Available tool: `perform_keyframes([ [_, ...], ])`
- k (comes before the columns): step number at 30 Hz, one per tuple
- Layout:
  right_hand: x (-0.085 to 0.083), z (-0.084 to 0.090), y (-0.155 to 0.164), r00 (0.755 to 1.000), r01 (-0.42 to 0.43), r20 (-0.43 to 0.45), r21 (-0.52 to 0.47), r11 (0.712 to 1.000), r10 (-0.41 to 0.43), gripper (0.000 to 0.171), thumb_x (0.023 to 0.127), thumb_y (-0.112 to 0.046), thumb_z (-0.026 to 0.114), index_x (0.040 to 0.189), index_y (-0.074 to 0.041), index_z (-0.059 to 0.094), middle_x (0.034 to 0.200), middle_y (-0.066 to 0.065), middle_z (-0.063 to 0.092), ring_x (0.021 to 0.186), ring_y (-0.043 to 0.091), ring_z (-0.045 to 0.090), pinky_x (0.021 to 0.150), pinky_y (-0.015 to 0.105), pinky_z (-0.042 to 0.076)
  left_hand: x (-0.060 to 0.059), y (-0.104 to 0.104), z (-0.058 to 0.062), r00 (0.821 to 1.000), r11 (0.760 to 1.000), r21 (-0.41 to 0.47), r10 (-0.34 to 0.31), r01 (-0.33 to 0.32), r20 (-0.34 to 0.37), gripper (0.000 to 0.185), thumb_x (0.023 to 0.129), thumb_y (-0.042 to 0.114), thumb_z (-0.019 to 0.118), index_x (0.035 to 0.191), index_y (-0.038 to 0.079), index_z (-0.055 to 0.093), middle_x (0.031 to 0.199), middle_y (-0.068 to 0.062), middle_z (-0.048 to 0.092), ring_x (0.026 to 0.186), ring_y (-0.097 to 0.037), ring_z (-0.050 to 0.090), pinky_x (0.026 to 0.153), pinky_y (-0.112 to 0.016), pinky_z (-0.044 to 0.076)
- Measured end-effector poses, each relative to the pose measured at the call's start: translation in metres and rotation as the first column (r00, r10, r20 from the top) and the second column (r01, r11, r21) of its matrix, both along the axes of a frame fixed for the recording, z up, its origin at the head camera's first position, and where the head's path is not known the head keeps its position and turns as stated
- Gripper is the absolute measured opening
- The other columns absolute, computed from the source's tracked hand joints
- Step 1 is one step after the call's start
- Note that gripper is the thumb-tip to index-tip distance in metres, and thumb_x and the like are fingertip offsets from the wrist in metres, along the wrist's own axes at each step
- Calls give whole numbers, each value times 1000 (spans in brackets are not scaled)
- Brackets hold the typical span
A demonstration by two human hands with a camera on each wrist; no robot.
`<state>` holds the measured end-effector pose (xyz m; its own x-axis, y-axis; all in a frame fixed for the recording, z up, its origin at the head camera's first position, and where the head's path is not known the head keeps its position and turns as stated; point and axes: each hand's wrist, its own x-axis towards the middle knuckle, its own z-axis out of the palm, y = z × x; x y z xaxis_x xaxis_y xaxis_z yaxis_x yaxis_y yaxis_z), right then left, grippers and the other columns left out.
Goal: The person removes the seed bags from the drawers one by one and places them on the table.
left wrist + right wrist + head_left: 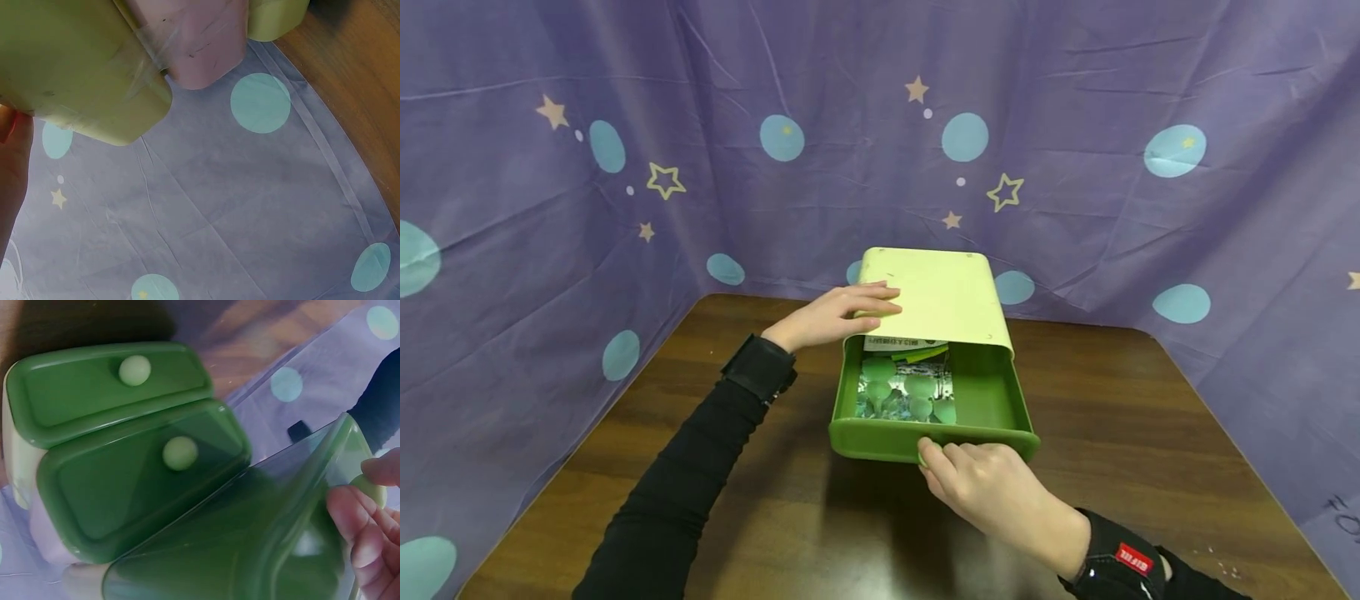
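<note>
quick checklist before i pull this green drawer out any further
1. Right hand on the pull: ok; its fingers pinch the knob at the drawer front.
2. Left hand steadying the cabinet: ok; it rests flat on the pale yellow-green cabinet top.
3. Drawer part open: ok; its front stands clear of the cabinet.
4. Contents lying low: ok; the packet of green pieces sits below the rim.
5. Other drawers shut: ok as far as seen; the right wrist view shows two more drawer fronts flush.
6. How much drawer remains inside the cabinet: cannot tell.
</note>
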<state>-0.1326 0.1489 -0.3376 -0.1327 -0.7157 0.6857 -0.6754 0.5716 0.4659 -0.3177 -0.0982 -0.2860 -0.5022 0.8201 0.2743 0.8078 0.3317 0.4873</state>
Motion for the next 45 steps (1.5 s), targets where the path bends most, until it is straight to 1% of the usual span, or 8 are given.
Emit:
perform_keyframes([
  [6, 12, -4, -2, 999, -22, -38, 15, 1000, 22, 33, 108, -12, 32, 91, -5, 60, 55, -8, 35, 39, 2, 32, 36, 11, 21, -1, 1, 1, 1000, 1000, -20, 4, -4, -14, 56, 109, 44, 45, 145, 3, 57, 160, -17, 41, 155, -33, 25, 126, -54, 23],
  [12, 20, -7, -3, 999, -35, -37, 18, 999, 36, 35, 108, -11, 31, 89, -6, 60, 55, -8, 33, 40, 1, 27, 38, 9, 15, 0, 2, 1, 1000, 1000, -21, -3, 3, -11, 83, 102, 70, 35, 145, 3, 57, 160, -17, 41, 154, -33, 26, 126, -55, 23],
  [15, 22, -8, -3, 998, -54, -24, 15, 998, 54, 37, 109, -11, 30, 89, -6, 60, 55, -8, 34, 40, 0, 28, 38, 8, 15, 0, 2, -1, 1000, 1000, -19, -5, 4, -7, 89, 100, 74, 32, 144, 2, 58, 160, -18, 41, 154, -34, 26, 126, -55, 23],
  [21, 29, -12, -4, 998, -66, 16, 22, 998, 65, 39, 110, -10, 28, 90, -7, 61, 56, -9, 36, 41, -1, 29, 39, 7, 16, 0, 2, -2, 1000, 1000, -16, -3, 3, -11, 89, 100, 74, 32, 144, 1, 57, 160, -19, 41, 154, -35, 27, 126, -55, 22],
  [25, 34, -16, -3, 997, -60, 57, 51, 997, 57, 44, 106, 0, 21, 91, -8, 62, 56, -8, 35, 42, 1, 24, 42, 10, 10, 0, 2, -2, 1000, 1000, -16, -6, 5, -12, 87, 101, 73, 33, 145, 1, 57, 160, -18, 41, 154, -34, 27, 126, -55, 21],
  [30, 37, -22, -1, 995, -44, 94, 83, 996, 36, 52, 101, 7, 14, 93, -10, 62, 56, -9, 31, 44, 2, 18, 45, 13, 5, 0, 1, -1, 1000, 1000, -13, -9, 9, -3, 73, 106, 60, 39, 146, 2, 56, 161, -17, 40, 155, -33, 25, 126, -54, 21],
  [38, 37, -31, -1, 998, -18, 69, 92, 996, 11, 51, 99, 9, 14, 90, -13, 59, 55, -9, 27, 43, 2, 15, 48, 15, 1, -1, 2, 2, 1000, 1000, -5, -8, 8, 5, 57, 109, 44, 46, 146, 2, 56, 161, -18, 39, 155, -33, 24, 127, -53, 21],
  [45, 37, -39, -2, 997, -11, 75, 94, 996, 4, 50, 97, 9, 14, 90, -14, 58, 54, -10, 28, 42, 1, 15, 44, 13, 3, -2, 2, 1, 1000, 1000, 0, -10, 10, -2, 72, 106, 59, 40, 146, 1, 56, 161, -18, 39, 155, -34, 24, 127, -54, 20],
])
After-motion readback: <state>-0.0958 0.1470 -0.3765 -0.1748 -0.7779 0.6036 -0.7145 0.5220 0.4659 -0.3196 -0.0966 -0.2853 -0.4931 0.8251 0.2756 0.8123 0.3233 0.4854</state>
